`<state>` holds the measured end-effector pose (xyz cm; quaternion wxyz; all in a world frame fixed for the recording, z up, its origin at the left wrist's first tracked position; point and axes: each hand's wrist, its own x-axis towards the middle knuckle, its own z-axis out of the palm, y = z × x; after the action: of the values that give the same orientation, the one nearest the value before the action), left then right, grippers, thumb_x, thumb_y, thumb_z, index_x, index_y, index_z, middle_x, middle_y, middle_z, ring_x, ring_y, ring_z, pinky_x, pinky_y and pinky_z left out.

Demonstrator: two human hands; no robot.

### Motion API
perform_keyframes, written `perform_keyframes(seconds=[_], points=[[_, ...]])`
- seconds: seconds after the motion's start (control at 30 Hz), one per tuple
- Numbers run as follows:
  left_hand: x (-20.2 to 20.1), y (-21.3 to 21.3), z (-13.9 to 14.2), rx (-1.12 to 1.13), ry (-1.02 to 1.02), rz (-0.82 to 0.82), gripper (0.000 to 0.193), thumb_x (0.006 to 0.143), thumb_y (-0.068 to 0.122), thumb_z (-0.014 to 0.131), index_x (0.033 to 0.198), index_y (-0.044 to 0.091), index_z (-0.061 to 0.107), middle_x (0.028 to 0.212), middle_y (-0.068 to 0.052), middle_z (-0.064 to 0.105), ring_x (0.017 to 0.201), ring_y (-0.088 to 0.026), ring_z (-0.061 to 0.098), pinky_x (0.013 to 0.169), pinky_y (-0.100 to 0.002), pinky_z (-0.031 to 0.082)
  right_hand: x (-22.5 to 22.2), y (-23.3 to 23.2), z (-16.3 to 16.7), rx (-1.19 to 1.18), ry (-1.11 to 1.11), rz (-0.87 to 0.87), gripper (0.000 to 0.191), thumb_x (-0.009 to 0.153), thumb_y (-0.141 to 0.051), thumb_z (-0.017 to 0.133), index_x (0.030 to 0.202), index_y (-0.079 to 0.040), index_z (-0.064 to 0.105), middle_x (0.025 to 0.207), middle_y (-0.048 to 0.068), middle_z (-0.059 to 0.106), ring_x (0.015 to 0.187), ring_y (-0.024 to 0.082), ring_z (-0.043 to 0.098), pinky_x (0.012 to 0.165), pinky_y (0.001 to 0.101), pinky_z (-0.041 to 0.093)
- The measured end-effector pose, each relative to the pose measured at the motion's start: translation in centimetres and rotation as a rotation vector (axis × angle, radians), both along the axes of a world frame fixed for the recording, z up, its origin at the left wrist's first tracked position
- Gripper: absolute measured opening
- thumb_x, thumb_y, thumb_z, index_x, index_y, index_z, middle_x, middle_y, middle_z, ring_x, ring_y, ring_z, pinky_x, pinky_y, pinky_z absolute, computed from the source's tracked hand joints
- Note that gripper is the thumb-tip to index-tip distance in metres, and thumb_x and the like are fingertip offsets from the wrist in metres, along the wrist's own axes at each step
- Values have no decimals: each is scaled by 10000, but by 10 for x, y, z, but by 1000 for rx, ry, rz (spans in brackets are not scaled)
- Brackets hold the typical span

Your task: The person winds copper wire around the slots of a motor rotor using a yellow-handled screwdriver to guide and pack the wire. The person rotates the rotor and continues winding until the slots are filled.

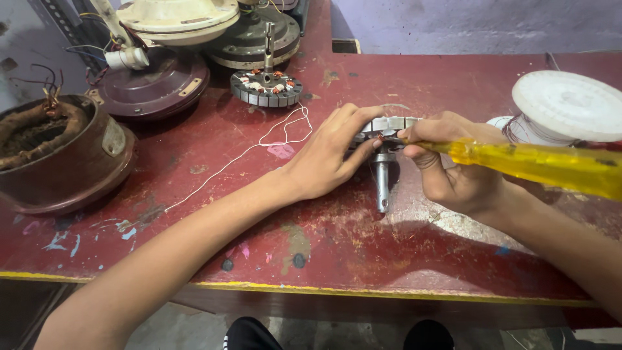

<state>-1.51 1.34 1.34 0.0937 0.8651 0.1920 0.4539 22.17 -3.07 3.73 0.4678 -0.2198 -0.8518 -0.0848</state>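
Left hand (324, 159) fingers spread, steadying stator (389, 126) at 12 o'clock — right hand (453, 165) fingers closed around yellow screwdriver (538, 165), tip at core.

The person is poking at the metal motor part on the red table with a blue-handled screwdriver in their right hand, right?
Not quite: the screwdriver handle is clear yellow, not blue, as the head view shows. The rest holds: the right hand holds it against the metal motor part on the red table.

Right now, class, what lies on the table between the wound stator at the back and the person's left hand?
In the head view, a loose white wire loops between the wound stator and the left hand.
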Motion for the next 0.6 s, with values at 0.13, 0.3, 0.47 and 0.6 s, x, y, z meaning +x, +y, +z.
perform_keyframes(seconds=[0.13, 0.3, 0.47, 0.6], points=[[-2, -2, 1, -26, -4, -28, 402, 1060, 201, 608, 1411, 57, 477, 1157, -159, 573, 1112, -331, 599, 959, -429, 484, -2, 7, -6, -121, 123, 33, 43, 1058, -78, 661, 1049, -36, 664, 826, 60, 685, 594, 92, 612, 503, 214, 485], [-2, -5, 2, -38, -19, -55, 355, 1122, 246, 523, 1412, 46, 484, 1190, -164, 579, 1150, -340, 585, 1020, -442, 463, 6, 9, -14, -119, 233, 41, 95, 1106, -103, 640, 1092, -10, 624, 863, 74, 693, 615, 72, 642, 483, 198, 456], [-2, -4, 0, -44, -33, -49, 347, 1132, 256, 500, 1404, 41, 490, 1198, -171, 573, 1151, -342, 584, 1019, -440, 466, 7, 15, -13, 40, 332, 176, 39, 1005, -44, 623, 998, -11, 642, 775, 93, 669, 542, 63, 558, 503, 255, 450], [1, -4, -2, -39, -43, -31, 346, 1121, 264, 519, 1381, 38, 495, 1200, -171, 577, 1141, -342, 580, 1017, -443, 464, 13, 27, 2, 37, 432, 251, 63, 1054, -70, 571, 1064, -9, 584, 869, 124, 670, 591, 81, 621, 531, 266, 496]])
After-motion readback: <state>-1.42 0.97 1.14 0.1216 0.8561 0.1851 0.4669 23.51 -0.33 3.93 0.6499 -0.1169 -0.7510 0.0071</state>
